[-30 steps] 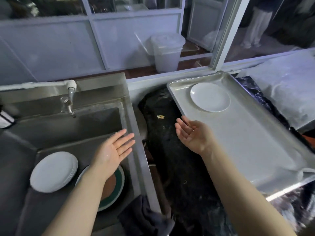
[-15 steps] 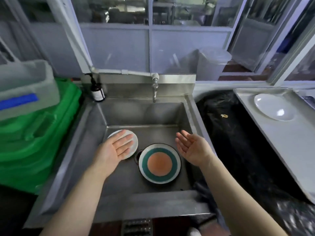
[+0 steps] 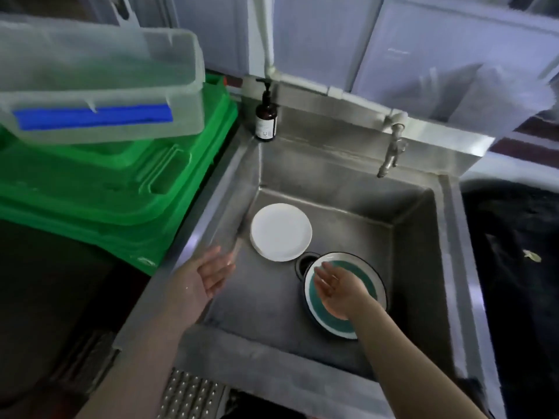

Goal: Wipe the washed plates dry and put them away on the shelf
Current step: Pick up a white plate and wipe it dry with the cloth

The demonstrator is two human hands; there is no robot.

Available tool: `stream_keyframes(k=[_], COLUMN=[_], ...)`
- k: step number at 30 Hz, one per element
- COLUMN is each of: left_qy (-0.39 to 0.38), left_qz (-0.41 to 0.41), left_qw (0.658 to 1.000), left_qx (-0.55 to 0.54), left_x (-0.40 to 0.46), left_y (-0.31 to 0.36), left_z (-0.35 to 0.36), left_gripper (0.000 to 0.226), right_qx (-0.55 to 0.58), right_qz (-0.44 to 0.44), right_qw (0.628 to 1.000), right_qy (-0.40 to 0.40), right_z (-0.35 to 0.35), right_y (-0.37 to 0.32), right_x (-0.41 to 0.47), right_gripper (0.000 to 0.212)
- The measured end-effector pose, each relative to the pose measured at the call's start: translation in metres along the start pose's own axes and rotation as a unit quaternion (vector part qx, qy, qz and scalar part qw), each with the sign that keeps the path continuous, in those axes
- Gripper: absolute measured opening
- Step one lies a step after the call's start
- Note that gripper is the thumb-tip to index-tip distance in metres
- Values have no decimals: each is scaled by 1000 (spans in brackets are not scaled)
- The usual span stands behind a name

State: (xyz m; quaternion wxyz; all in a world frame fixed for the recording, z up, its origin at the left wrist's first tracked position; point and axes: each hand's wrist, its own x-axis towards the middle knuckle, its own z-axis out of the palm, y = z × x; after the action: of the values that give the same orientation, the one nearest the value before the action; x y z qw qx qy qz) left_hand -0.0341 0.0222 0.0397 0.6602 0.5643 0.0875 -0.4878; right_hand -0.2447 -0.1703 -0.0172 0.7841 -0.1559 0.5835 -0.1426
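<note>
A small stack of white plates (image 3: 280,231) lies on the bottom of the steel sink (image 3: 348,204), left of the drain. Beside it, at the front right, lies a plate with a teal ring (image 3: 363,300) and a dark rim. My right hand (image 3: 337,290) hovers over that teal plate with fingers straight and palm turned up, holding nothing. My left hand (image 3: 208,275) is open at the sink's left wall, over the rim, fingers spread and empty.
A tap (image 3: 391,154) juts from the back wall. A brown pump bottle (image 3: 265,116) stands at the sink's back left corner. Green bins (image 3: 115,189) with a clear plastic tub (image 3: 99,83) on top stand to the left. Dark counter (image 3: 514,252) lies to the right.
The view has swung left from the tray to the sink. My right hand has moved over the teal plate; my left hand has shifted off the white plates to the sink's left wall.
</note>
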Motion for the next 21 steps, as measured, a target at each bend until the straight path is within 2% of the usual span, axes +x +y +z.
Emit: stream_keyframes(k=[4, 10, 14, 16, 19, 21], left_qy=[24, 48, 77, 90, 113, 123], left_qz=[-29, -72, -57, -64, -71, -66], left_qw=[999, 996, 990, 988, 986, 986], left_qx=[-28, 19, 99, 111, 103, 95], left_x=[18, 37, 41, 44, 47, 49], left_y=[-13, -32, -45, -49, -52, -52], left_z=[-17, -33, -31, -30, -32, -34], left_gripper=[27, 32, 27, 26, 25, 24], right_qx=[-78, -143, -166, -200, -180, -182], right_qz=[54, 102, 92, 73, 50, 39], right_qw=[995, 982, 980, 973, 976, 974], right_qy=[35, 71, 67, 86, 115, 128], right_z=[11, 28, 43, 52, 65, 69], right_y=[10, 12, 10, 6, 2, 2], right_x=[49, 109, 152, 170, 190, 201], right_gripper=[5, 19, 35, 33, 24, 29])
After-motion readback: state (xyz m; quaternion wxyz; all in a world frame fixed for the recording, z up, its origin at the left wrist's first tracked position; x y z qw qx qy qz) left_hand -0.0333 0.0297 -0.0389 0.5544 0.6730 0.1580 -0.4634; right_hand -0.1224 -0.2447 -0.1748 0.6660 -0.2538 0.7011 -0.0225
